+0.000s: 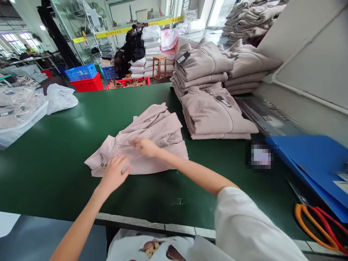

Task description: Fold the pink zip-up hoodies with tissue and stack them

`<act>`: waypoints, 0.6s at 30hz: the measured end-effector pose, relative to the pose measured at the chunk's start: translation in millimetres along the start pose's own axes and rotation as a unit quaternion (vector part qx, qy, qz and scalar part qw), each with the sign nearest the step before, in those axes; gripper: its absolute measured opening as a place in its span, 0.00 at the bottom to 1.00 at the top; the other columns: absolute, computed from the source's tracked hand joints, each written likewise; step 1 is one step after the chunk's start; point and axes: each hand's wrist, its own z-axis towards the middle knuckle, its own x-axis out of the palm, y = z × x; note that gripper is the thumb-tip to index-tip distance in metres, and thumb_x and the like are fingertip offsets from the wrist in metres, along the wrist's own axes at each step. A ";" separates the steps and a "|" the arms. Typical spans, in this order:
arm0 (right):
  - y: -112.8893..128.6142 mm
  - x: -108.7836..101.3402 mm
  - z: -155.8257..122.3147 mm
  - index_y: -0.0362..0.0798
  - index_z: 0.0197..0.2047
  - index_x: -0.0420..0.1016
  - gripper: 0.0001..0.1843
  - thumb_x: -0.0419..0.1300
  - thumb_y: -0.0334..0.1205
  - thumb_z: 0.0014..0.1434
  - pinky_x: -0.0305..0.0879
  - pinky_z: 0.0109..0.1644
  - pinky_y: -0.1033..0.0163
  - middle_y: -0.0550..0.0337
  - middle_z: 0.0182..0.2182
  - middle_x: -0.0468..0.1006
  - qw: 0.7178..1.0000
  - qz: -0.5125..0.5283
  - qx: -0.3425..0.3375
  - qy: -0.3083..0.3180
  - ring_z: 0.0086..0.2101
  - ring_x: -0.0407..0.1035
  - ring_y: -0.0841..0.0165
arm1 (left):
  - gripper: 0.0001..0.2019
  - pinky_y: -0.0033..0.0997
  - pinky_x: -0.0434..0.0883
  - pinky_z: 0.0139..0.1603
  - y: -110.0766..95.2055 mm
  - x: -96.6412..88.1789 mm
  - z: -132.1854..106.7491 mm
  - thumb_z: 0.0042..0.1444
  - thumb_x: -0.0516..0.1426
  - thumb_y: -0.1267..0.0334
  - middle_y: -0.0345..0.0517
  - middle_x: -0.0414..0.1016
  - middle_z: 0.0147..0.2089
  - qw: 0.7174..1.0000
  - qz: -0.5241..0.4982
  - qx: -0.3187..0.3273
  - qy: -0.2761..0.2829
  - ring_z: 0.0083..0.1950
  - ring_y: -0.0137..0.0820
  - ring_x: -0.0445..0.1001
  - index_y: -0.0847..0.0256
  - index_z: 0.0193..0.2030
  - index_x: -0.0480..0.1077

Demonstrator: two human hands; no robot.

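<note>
Directly beneath left grip (115,169) and right grip (147,146) — pinkish garment (159,128).

Pinkish-beige garment (154,131), rumpled, lying on green table (59,148).

Head view, one: worn on the person's head, looking forward and down over the green table (67,145); left hand (116,169) and right hand (146,146) at close range (white sleeve (247,217) nearer yet, I note); wooden stool (159,57) far off, toward the top.
</note>
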 end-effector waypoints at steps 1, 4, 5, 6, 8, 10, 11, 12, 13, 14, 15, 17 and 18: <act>-23.8 -23.4 -5.4 0.46 0.52 0.77 0.16 0.53 0.30 0.64 0.63 0.57 0.64 0.57 0.52 0.78 0.993 -0.099 0.057 -0.039 0.51 0.71 0.66 | 0.23 0.53 0.62 0.65 12.8 6.2 11.5 0.64 0.54 0.53 0.57 0.72 0.62 0.999 0.030 -0.014 -0.033 0.65 0.49 0.66 0.61 0.61 0.69; -82.7 -71.4 -20.2 0.39 0.56 0.73 0.19 0.49 0.28 0.66 0.64 0.54 0.59 0.45 0.55 0.75 0.959 -0.225 0.162 -0.049 0.52 0.71 0.59 | 0.27 0.58 0.55 0.69 48.6 37.2 30.6 0.59 0.59 0.52 0.62 0.71 0.62 0.997 0.071 -0.031 -0.023 0.65 0.51 0.65 0.65 0.62 0.67; -96.2 -78.0 -22.8 0.38 0.56 0.73 0.19 0.49 0.29 0.66 0.65 0.53 0.59 0.43 0.54 0.75 0.951 -0.250 0.177 -0.039 0.51 0.71 0.58 | 0.23 0.58 0.54 0.69 56.8 47.8 31.3 0.60 0.58 0.54 0.61 0.74 0.58 0.996 0.078 -0.030 -0.010 0.61 0.50 0.68 0.65 0.59 0.69; -106.4 -80.3 -23.5 0.39 0.56 0.73 0.18 0.50 0.30 0.66 0.65 0.52 0.60 0.44 0.54 0.76 0.944 -0.272 0.184 -0.029 0.51 0.71 0.58 | 0.18 0.58 0.53 0.69 62.7 56.6 29.4 0.62 0.55 0.58 0.57 0.77 0.53 0.996 0.083 -0.029 -0.004 0.58 0.47 0.71 0.64 0.55 0.71; -118.6 -74.8 -19.3 0.40 0.56 0.74 0.18 0.52 0.32 0.66 0.64 0.52 0.61 0.45 0.53 0.76 0.941 -0.292 0.170 -0.015 0.52 0.70 0.59 | 0.13 0.56 0.54 0.69 69.5 65.7 19.2 0.63 0.50 0.65 0.52 0.79 0.46 0.996 0.089 -0.021 -0.012 0.51 0.42 0.74 0.61 0.47 0.74; -123.4 -62.8 -9.1 0.43 0.57 0.73 0.18 0.53 0.34 0.67 0.63 0.54 0.62 0.47 0.53 0.76 0.941 -0.304 0.148 -0.006 0.53 0.69 0.59 | 0.14 0.53 0.59 0.65 74.2 62.6 3.2 0.62 0.47 0.68 0.50 0.79 0.44 0.997 0.079 -0.012 -0.023 0.48 0.40 0.74 0.60 0.44 0.74; -124.4 -56.5 -3.0 0.43 0.57 0.73 0.18 0.53 0.35 0.67 0.62 0.54 0.62 0.48 0.52 0.76 0.941 -0.308 0.138 -0.002 0.53 0.69 0.60 | 0.15 0.50 0.63 0.61 77.4 57.6 -6.1 0.62 0.47 0.69 0.49 0.79 0.44 0.997 0.068 -0.013 -0.023 0.47 0.40 0.74 0.60 0.45 0.74; -125.2 -50.8 3.1 0.44 0.56 0.74 0.18 0.52 0.36 0.67 0.62 0.54 0.62 0.48 0.52 0.76 0.941 -0.312 0.128 0.001 0.53 0.69 0.60 | 0.15 0.47 0.66 0.57 81.4 51.4 -16.0 0.62 0.47 0.68 0.50 0.79 0.43 0.998 0.056 -0.021 -0.020 0.46 0.40 0.74 0.61 0.47 0.74; -126.1 -45.9 8.6 0.44 0.56 0.74 0.17 0.52 0.36 0.67 0.62 0.53 0.62 0.48 0.52 0.76 0.942 -0.314 0.121 0.005 0.52 0.69 0.60 | 0.16 0.45 0.69 0.54 86.5 44.8 -26.2 0.63 0.47 0.67 0.50 0.79 0.43 0.998 0.044 -0.033 -0.016 0.46 0.40 0.74 0.61 0.48 0.74; -127.0 -41.9 13.3 0.44 0.54 0.75 0.17 0.52 0.37 0.67 0.62 0.52 0.62 0.47 0.52 0.76 0.941 -0.317 0.114 0.009 0.52 0.69 0.60 | 0.16 0.43 0.70 0.51 92.3 38.6 -36.5 0.63 0.47 0.66 0.50 0.78 0.43 0.998 0.035 -0.048 -0.014 0.46 0.40 0.75 0.61 0.49 0.74; -128.1 -38.6 17.0 0.44 0.53 0.76 0.16 0.52 0.37 0.67 0.63 0.52 0.62 0.47 0.52 0.76 0.941 -0.320 0.108 0.014 0.51 0.70 0.60 | 0.16 0.42 0.70 0.49 98.4 33.4 -46.6 0.63 0.47 0.65 0.50 0.78 0.44 0.997 0.030 -0.063 -0.014 0.47 0.40 0.75 0.60 0.50 0.74; -129.8 -33.7 21.3 0.43 0.50 0.77 0.15 0.52 0.37 0.68 0.63 0.50 0.63 0.46 0.51 0.77 0.940 -0.326 0.100 0.021 0.50 0.70 0.61 | 0.16 0.43 0.70 0.50 109.5 26.9 -64.8 0.64 0.47 0.63 0.50 0.79 0.46 0.995 0.031 -0.090 -0.026 0.49 0.41 0.75 0.60 0.49 0.74; -130.0 -31.9 22.3 0.43 0.49 0.77 0.15 0.51 0.37 0.68 0.63 0.50 0.63 0.46 0.50 0.77 0.939 -0.329 0.097 0.022 0.50 0.70 0.61 | 0.16 0.43 0.70 0.50 113.5 25.6 -72.1 0.65 0.47 0.63 0.50 0.79 0.47 0.994 0.034 -0.100 -0.037 0.49 0.41 0.75 0.61 0.48 0.75</act>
